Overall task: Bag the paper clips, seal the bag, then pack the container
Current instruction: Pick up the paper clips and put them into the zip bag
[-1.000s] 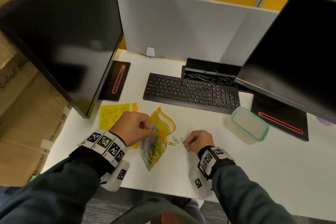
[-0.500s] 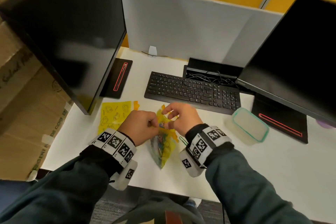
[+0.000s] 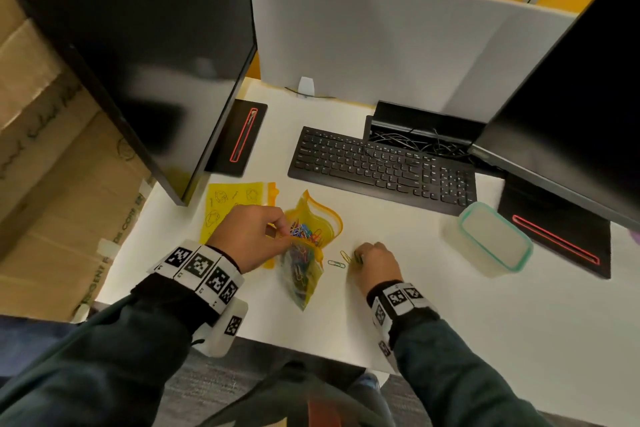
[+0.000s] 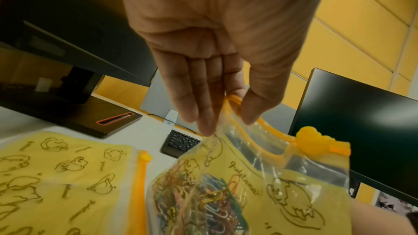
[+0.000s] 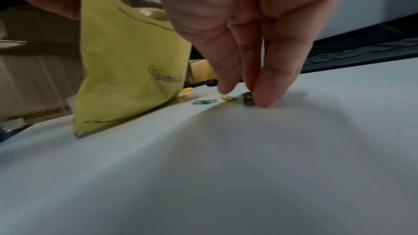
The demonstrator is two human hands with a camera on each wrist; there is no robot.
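Note:
My left hand (image 3: pixel 277 230) pinches the rim of an open yellow zip bag (image 3: pixel 304 274) and holds it upright on the desk. In the left wrist view the left hand (image 4: pixel 226 119) has thumb and fingers on the orange zip strip, and several coloured paper clips (image 4: pixel 203 194) fill the bag. My right hand (image 3: pixel 358 257) reaches down to the desk just right of the bag. Its fingertips (image 5: pixel 262 96) pinch a dark green paper clip (image 5: pixel 247 98). A yellow clip (image 5: pixel 228 98) and a teal clip (image 5: pixel 204 102) lie loose beside it.
A clear container (image 3: pixel 519 253) with a teal rim stands open at the right. A second yellow bag (image 3: pixel 235 201) lies flat behind my left hand. A black keyboard (image 3: pixel 381 166) sits behind the bag, with two dark monitors (image 3: pixel 138 45) on either side.
Half a second ago my right hand was up at the bag's mouth beside the left. It has come back down to the loose clips on the desk. The left hand still holds the bag.

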